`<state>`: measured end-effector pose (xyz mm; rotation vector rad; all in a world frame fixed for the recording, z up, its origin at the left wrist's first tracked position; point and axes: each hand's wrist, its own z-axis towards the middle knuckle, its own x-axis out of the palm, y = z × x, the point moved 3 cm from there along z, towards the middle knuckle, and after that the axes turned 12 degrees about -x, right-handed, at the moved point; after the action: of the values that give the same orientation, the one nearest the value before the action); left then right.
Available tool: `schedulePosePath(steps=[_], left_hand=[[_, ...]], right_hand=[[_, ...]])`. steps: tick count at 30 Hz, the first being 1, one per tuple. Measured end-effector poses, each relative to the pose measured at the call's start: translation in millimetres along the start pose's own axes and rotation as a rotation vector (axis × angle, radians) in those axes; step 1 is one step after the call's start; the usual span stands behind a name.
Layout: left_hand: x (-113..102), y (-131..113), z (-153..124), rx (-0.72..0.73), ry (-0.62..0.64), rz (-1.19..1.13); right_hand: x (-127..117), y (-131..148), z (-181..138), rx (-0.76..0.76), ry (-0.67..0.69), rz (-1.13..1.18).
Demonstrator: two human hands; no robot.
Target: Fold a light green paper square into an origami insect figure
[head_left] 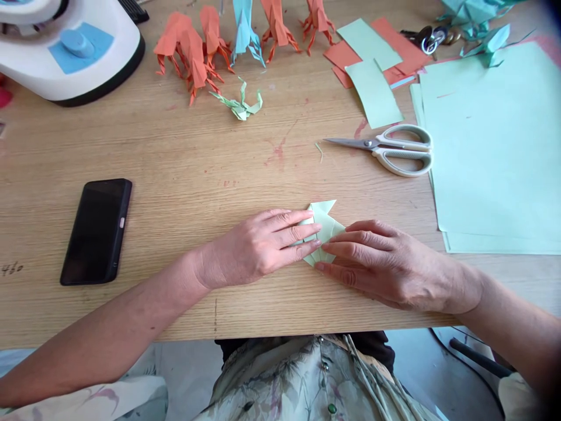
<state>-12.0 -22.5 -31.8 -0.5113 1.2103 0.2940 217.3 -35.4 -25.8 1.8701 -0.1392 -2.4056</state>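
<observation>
A small pale green paper piece (325, 221), folded with creases and pointed corners, lies on the table near its front edge. My left hand (258, 241) comes from the left, its fingertips over the paper's left side, its thumb hidden beneath. From the right, my right hand (385, 263) has its fingers on the paper's right and lower edges; its thumb is also out of sight. Both hands hold the paper against the wood. Scissors (401, 151) with pale handles lie beyond my right hand, blades nearly together, beside a thin green paper scrap (319, 152).
Several folded orange and blue paper figures (275, 26) stand at the back, with a green folded piece (241, 105) before them. Cut paper rectangles (372, 90), keys (432, 40) and large green sheets (495, 146) are at right. A phone (96, 231) and white machine (83, 52) are at left.
</observation>
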Motion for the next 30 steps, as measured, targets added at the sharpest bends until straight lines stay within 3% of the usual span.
schedulePosePath(steps=[8, 15, 30], left_hand=[[-1.8, -0.6, -2.6, -0.04, 0.045, -0.049], [-5.4, 6.7, -4.7, -0.159, -0.141, -0.015], [-6.3, 7.2, 9.5, -0.101, -0.12, 0.113]], right_hand=[[1.7, -1.4, -0.3, 0.041, -0.05, 0.106], [2.2, -2.5, 1.0, 0.065, -0.056, 0.14], [3.6, -2.5, 0.6, 0.07, -0.047, 0.138]])
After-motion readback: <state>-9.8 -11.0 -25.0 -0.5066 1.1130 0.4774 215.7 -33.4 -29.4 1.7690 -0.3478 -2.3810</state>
